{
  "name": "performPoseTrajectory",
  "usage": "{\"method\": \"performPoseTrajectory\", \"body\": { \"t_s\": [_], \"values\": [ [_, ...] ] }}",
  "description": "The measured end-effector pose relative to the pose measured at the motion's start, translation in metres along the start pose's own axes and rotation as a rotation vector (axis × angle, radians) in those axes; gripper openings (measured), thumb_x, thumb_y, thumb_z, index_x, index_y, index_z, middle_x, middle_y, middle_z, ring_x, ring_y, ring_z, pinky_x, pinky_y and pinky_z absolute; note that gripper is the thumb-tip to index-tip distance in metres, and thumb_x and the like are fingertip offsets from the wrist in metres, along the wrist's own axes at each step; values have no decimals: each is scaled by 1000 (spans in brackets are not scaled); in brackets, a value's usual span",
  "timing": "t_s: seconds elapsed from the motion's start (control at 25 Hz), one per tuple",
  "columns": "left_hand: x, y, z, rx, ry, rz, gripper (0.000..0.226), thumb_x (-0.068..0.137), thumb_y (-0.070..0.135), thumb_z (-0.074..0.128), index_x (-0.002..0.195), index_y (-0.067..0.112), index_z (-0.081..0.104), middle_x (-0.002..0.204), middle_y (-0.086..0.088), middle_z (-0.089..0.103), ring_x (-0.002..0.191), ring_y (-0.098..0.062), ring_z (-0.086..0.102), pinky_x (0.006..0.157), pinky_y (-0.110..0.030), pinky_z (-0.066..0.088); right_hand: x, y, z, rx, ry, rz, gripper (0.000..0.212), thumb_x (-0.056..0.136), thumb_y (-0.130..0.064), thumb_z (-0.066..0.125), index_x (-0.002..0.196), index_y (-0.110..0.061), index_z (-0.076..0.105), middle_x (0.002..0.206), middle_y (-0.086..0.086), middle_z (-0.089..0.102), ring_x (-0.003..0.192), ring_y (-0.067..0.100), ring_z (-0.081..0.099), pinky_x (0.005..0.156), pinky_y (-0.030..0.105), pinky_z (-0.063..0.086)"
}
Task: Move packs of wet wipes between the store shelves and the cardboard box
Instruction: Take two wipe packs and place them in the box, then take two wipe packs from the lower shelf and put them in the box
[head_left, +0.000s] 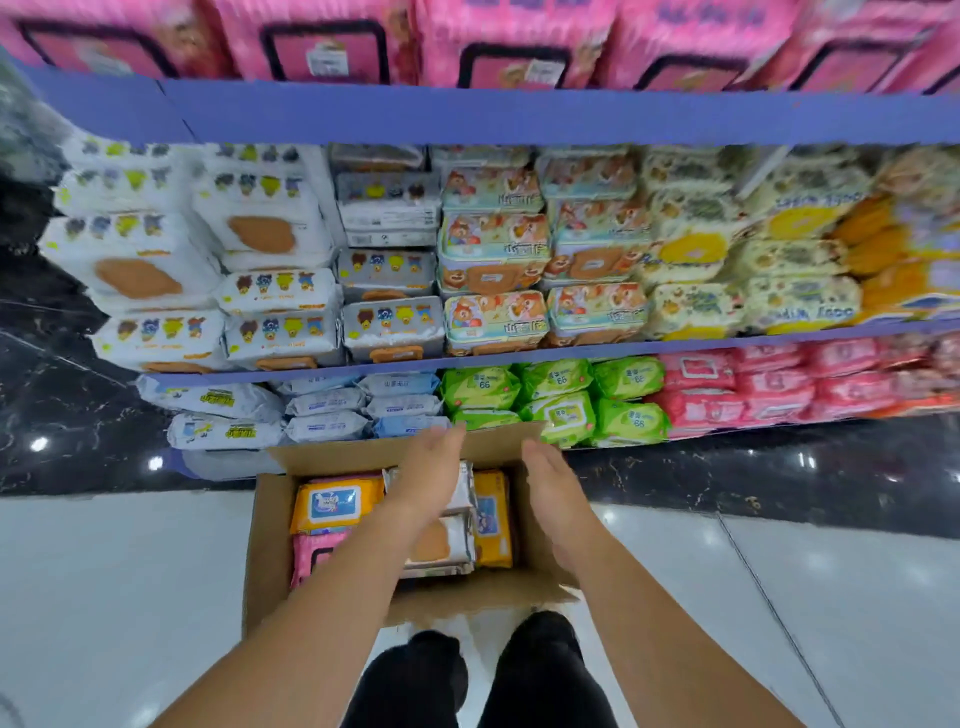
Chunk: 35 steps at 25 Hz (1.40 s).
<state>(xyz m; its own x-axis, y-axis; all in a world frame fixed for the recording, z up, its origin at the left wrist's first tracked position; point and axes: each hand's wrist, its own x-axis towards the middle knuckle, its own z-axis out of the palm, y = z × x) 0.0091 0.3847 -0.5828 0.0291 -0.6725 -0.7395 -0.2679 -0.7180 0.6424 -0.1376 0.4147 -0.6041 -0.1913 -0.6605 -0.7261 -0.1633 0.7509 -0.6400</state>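
An open cardboard box (265, 545) stands on the floor in front of the shelves. Inside lie an orange pack of wet wipes (335, 504), a pink pack (311, 561), white packs (447, 545) and a yellow pack (493, 519) on edge. My left hand (431, 467) reaches over the box with fingers straight, holding nothing. My right hand (550, 488) hovers over the box's right side, fingers straight and empty. The store shelves (519, 117) hold rows of wipes packs: white packs (270, 306), bear-print packs (493, 317), green packs (556, 395).
Pink packs (779, 389) fill the lower shelf at right, large pink bags (519, 36) the top shelf. The floor is dark marble (62, 415) by the shelves and light tile (130, 597) nearer me. My legs in black (478, 675) stand just behind the box.
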Motion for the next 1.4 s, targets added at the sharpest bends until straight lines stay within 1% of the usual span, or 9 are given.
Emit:
{"method": "performPoseTrajectory", "body": {
  "t_s": [0.16,0.28,0.4,0.52,0.72,0.92,1.12,1.24,1.4],
  "values": [
    [-50,87,6,27,-45,165,38,107,50,35,129,26,54,141,1,51,134,-26,45,111,-43,35,-47,-64,-46,95,57,-93,57,104,-51,36,155,-26,33,161,-6,32,147,18,32,122,44,24],
    [-86,137,15,53,-45,251,61,103,58,39,154,25,41,159,4,38,146,-25,37,108,-43,34,-76,-107,-85,158,72,-204,57,104,-52,34,154,-26,34,161,-4,34,146,19,34,120,45,28],
    [-112,180,34,131,-85,371,38,105,56,38,127,30,56,133,4,53,127,-23,47,99,-41,35,-94,-139,-131,216,87,-292,56,105,-49,34,155,-25,32,159,-3,35,144,22,36,107,38,33],
    [-137,216,70,140,-39,420,56,104,55,39,150,22,43,155,0,43,136,-23,45,110,-44,33,-103,-155,-190,240,116,-364,56,104,-51,35,155,-26,33,154,-9,38,143,20,37,108,41,33],
    [-162,263,172,159,-54,471,56,106,51,38,152,19,42,138,0,55,119,-20,53,107,-45,36,-99,-150,-310,216,191,-404,56,101,-54,35,148,-24,43,152,-3,42,140,24,40,110,47,35],
    [-159,302,301,201,-98,474,56,108,48,36,157,19,36,162,0,35,148,-24,35,117,-45,30,-80,-128,-442,237,239,-389,55,105,-50,36,154,-25,34,158,-3,34,144,22,36,113,44,30],
    [-143,338,398,234,-166,418,42,107,51,36,132,24,57,125,10,47,125,-21,51,106,-46,34,-47,-113,-551,231,282,-346,54,106,-49,35,154,-24,34,159,-1,34,144,24,35,113,45,32],
    [-111,368,443,266,-171,423,57,106,53,36,153,20,42,157,4,40,146,-24,37,118,-48,29,-17,-116,-602,240,312,-325,55,106,-48,35,155,-24,31,161,-2,32,146,24,33,112,43,32],
    [-61,408,500,287,-198,385,62,105,56,37,158,24,33,164,3,31,148,-24,34,116,-47,32,36,-120,-666,184,347,-289,57,105,-50,37,156,-24,31,160,0,33,145,24,35,110,42,33]
  ]
}}
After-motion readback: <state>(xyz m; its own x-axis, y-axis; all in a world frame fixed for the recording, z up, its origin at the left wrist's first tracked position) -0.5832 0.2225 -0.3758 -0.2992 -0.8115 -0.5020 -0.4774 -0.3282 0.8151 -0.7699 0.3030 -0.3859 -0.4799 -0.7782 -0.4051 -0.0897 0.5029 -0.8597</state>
